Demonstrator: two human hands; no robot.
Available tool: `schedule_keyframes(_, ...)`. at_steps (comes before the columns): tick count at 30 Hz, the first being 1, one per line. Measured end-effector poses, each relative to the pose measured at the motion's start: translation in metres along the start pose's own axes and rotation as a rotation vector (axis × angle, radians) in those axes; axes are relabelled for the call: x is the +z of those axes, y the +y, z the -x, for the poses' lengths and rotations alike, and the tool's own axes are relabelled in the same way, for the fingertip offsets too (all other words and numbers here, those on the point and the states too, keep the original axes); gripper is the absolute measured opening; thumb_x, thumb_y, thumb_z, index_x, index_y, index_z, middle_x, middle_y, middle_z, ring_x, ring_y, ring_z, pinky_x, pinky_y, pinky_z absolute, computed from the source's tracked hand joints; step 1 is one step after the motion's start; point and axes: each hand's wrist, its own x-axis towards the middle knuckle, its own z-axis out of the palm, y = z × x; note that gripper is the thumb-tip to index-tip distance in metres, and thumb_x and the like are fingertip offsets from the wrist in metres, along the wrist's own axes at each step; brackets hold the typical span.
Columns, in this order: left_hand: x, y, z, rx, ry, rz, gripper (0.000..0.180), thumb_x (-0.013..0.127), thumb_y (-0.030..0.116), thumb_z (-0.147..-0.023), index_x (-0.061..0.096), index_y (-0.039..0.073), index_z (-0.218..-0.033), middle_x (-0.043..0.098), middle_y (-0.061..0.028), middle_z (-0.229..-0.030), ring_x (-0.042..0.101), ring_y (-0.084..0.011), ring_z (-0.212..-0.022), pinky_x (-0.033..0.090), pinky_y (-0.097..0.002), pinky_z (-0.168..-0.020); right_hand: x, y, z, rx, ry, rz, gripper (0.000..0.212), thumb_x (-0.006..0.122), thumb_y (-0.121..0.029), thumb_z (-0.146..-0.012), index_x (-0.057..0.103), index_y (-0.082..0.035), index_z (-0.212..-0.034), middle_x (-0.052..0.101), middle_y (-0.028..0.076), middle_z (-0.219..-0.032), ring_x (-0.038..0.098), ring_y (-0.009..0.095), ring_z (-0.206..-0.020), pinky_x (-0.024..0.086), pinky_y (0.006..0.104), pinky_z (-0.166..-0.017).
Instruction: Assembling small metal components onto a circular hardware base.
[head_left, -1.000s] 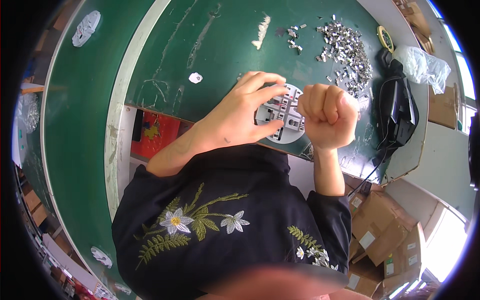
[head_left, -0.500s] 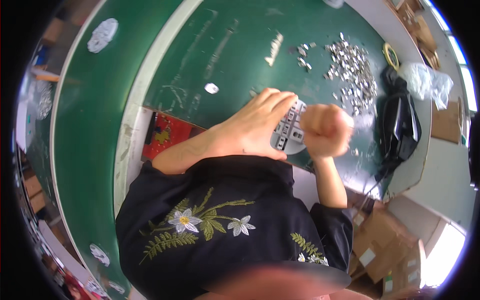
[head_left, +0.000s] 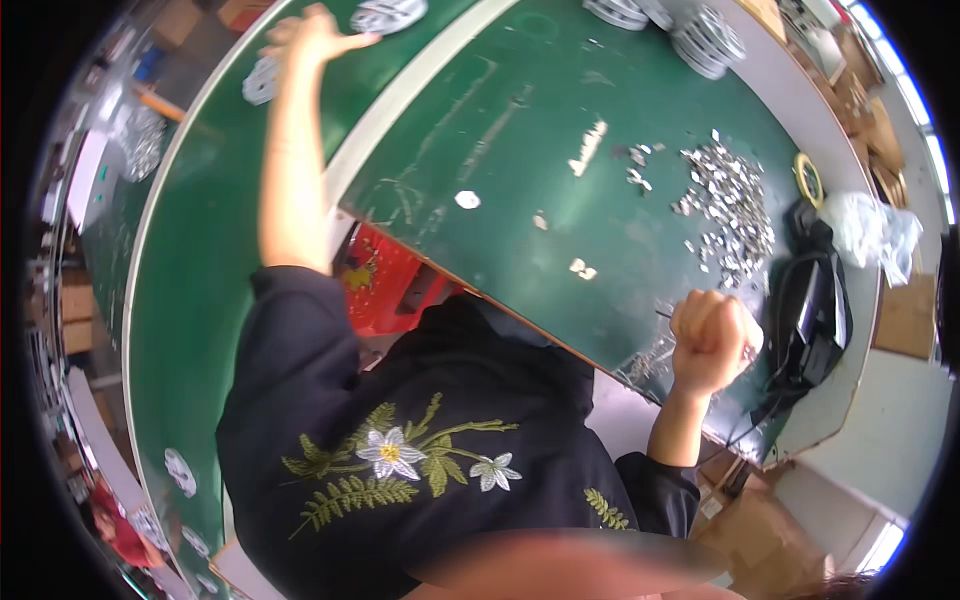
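Note:
My left arm stretches to the far left over the green belt, where my left hand [head_left: 312, 40] has its fingers spread and holds nothing. It lies between two round light-grey plates: one [head_left: 390, 14] by the thumb, the other [head_left: 260, 82] beside the wrist. Whether the thumb touches the first plate I cannot tell. My right hand [head_left: 714, 338] is a closed fist above the near right of the green table. A thin dark tip shows at its left side; whatever is inside the fingers is hidden. Thin silvery pieces [head_left: 652, 358] are scattered beside and below it.
A pile of small shiny metal parts [head_left: 730, 210] covers the table's right. Stacked grey plates [head_left: 708, 42] stand at the far edge. A tape roll [head_left: 808, 180], clear plastic bag [head_left: 862, 235] and black object [head_left: 806, 310] line the right wall. A pale divider [head_left: 400, 82] separates belt and table.
My left hand has swung from the table's front to the far-left belt. The plate with metal pieces it was on is gone from the table's front. My right fist stays closed, apart from it.

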Motion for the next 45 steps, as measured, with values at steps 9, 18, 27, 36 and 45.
schedule_keyframes(9, 0.102, -0.161, -0.094, 0.025, -0.161, 0.6, 0.134, 0.092, 0.058, -0.047, 0.03, -0.008, -0.146, 0.048, -0.0293, -0.139, 0.05, -0.034, -0.129, 0.04, -0.0393, -0.109, -0.048, 0.009, -0.028, 0.101, -0.054, 1.096, 0.012, 0.066, -0.009, -0.088, 0.065, 0.002, -0.084, 0.059, 0.013, -0.074, 0.059, 0.026, -0.062, 0.045, 0.0352, -0.058)
schedule_keyframes(18, -0.062, 0.048, 0.069, 0.423, 0.148, 0.593, 0.108, 0.089, 0.043, -0.061, 0.037, -0.005, -0.143, 0.05, -0.0265, -0.136, 0.05, -0.0357, -0.125, 0.038, -0.0414, -0.106, -0.07, 0.043, -0.034, 0.178, -0.141, 1.465, 0.014, 0.06, -0.003, -0.088, 0.065, -0.001, -0.101, 0.063, 0.019, -0.1, 0.064, 0.037, -0.081, 0.051, 0.0423, -0.075)
schedule_keyframes(27, -0.035, 0.129, 0.279, 1.279, -0.362, 0.898, 0.102, 0.086, 0.022, -0.062, 0.034, 0.009, -0.149, 0.039, -0.0194, -0.145, 0.038, -0.0393, -0.134, 0.034, -0.0473, -0.11, -0.044, 0.0, -0.022, 0.436, -0.038, 1.113, 0.013, 0.065, -0.006, -0.089, 0.067, 0.0, -0.101, 0.063, 0.012, -0.081, 0.058, 0.021, -0.062, 0.046, 0.032, -0.06)
schedule_keyframes(36, -0.014, 0.125, 0.306, 1.407, -0.542, 1.082, 0.109, 0.087, 0.024, -0.064, 0.027, 0.009, -0.153, 0.028, -0.0182, -0.155, 0.031, -0.0383, -0.14, 0.023, -0.0497, -0.116, -0.036, -0.011, -0.004, 0.698, -0.222, 0.51, 0.018, 0.075, -0.005, -0.083, 0.075, -0.005, -0.1, 0.065, -0.003, -0.08, 0.041, 0.0, -0.058, 0.031, 0.0202, -0.052)
schedule_keyframes(45, -0.029, 0.115, 0.306, 1.215, -0.562, 1.306, 0.06, 0.084, 0.017, -0.07, 0.063, 0.006, -0.125, 0.054, -0.0116, -0.133, 0.049, -0.0282, -0.12, 0.043, -0.0419, -0.099, -0.024, -0.013, 0.001, 0.652, -0.194, 0.64, 0.011, 0.077, -0.005, -0.08, 0.077, -0.004, -0.091, 0.067, -0.004, -0.074, 0.035, 0.0, -0.056, 0.027, 0.0208, -0.05)
